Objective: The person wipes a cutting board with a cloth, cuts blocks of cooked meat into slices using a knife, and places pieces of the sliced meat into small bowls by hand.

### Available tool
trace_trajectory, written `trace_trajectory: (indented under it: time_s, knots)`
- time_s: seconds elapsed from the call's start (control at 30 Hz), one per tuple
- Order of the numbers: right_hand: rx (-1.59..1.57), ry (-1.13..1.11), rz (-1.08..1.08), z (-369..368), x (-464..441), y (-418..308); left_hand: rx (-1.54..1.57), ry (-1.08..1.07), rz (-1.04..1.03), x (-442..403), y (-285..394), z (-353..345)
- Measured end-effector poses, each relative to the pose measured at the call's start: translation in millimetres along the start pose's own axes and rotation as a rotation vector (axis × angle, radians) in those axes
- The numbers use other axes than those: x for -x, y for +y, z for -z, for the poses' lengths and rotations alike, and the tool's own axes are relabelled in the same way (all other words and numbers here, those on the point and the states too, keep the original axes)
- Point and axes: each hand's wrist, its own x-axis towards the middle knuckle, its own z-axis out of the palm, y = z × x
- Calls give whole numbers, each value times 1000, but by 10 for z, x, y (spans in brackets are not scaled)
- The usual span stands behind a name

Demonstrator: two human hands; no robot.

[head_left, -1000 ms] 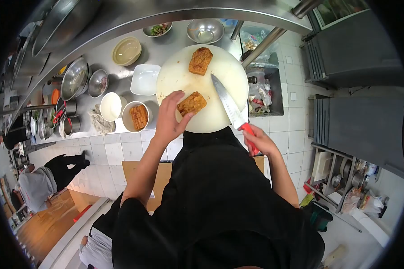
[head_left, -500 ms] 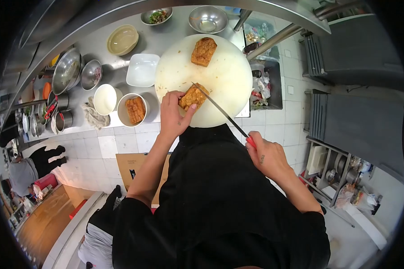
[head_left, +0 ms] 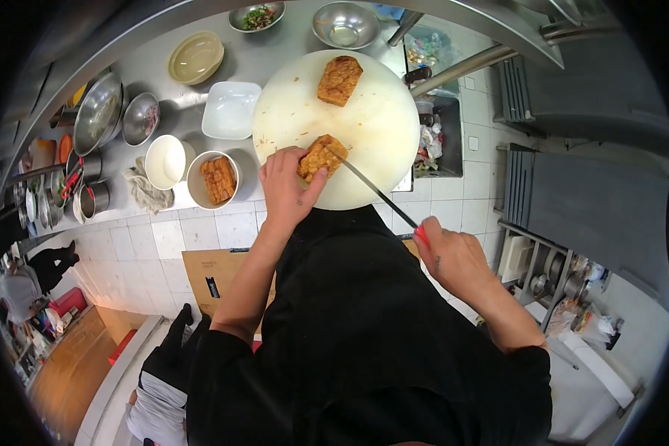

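Observation:
A golden-brown fried block (head_left: 322, 154) lies on the near part of a round white cutting board (head_left: 379, 104). My left hand (head_left: 284, 186) is closed on its near-left side, with thumb and fingers on either side. My right hand (head_left: 453, 256) grips the red handle of a long, narrow knife (head_left: 379, 194). The blade slants up to the left, and its tip rests on or in the block's top; I cannot tell how deep. Farther back on the board sits another fried block (head_left: 340, 80), untouched by either hand. Small crumbs are scattered around.
Left of the board stand a white bowl holding a fried piece (head_left: 218, 180), an empty-looking white bowl (head_left: 167, 162), a square white dish (head_left: 230, 111) and a beige bowl (head_left: 195, 58). Metal bowls (head_left: 346, 25) line the back. A dark bin (head_left: 446, 134) is at right. Other people (head_left: 163, 372) are at lower left.
The knife has drawn back toward my right hand, so its tip no longer reaches past the block's far-left edge. My left hand keeps its hold. The whole view has shifted slightly.

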Motion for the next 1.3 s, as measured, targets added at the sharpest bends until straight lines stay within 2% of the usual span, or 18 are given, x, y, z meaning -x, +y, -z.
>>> trace_trajectory:
  time_s: [0.17,0.27,0.4,0.47,0.67,0.8,0.87,1.0,1.07,1.1,1.17,1.3]
  knots:
    - [-78,43,17,-368,-1084,-182,-18,12,-8,-6,-9,-20]
    - [-120,116,92,-509,-1289,-176,-33,8,44,-3,-15,-33]
    - [-81,5,17,-279,-553,53,-39,36,40,13,30,-38]
    - [-75,-126,-40,-198,-324,122,-45,47,33,21,21,-35]
    - [-145,52,64,-1096,-1230,109,-78,42,-8,30,-1,-42]
    - [-132,86,41,-1080,-1047,106,-98,37,5,109,68,-92]
    - [-122,15,-3,-1063,-968,111,-107,25,12,168,90,-149]
    - [-165,19,33,-904,-960,87,-66,56,19,199,118,-178]
    - [-115,-76,-24,-700,-941,-13,-78,40,17,213,98,-154]
    - [-122,-83,-25,-847,-957,-4,-73,44,21,220,92,-165]
    - [-177,45,14,-1157,-1070,119,-56,60,13,170,100,-201]
    - [-163,11,7,-1000,-933,55,-51,24,59,237,86,-155]
